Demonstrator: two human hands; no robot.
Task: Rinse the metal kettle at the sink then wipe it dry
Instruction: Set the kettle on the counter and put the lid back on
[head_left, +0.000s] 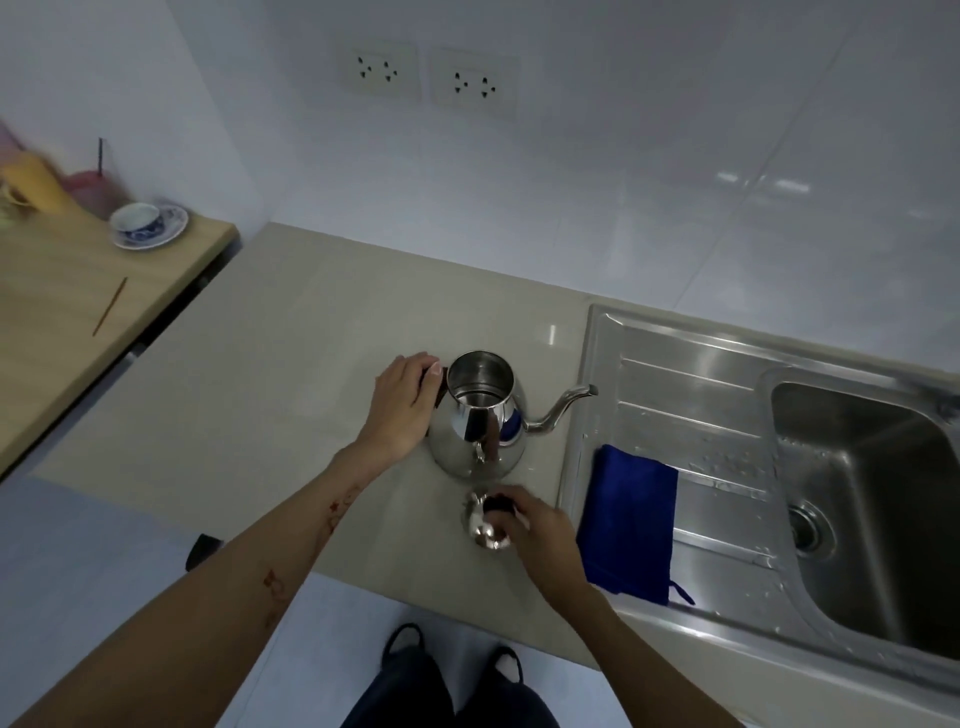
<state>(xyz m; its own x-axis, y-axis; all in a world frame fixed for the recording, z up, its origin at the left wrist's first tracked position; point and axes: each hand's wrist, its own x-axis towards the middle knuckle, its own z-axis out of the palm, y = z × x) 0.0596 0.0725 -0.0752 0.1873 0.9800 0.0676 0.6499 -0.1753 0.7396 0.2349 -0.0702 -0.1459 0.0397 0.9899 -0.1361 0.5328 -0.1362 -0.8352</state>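
Left hand (410, 400) grips the kettle (478, 421) handle on the counter (291, 364); right hand (530, 525) pinches its lid (485, 525) by the knob. Rinsing in the sink (857, 499) and drying with the cloth (628, 525) look undone.

Glossy white tiles (649, 171) are covering the wall, catching soft light, with two sockets (431, 73) sitting side by side. A beige desk (270, 374) is running along it; a wooden table (57, 291) is standing beside, over pale floor (104, 561)
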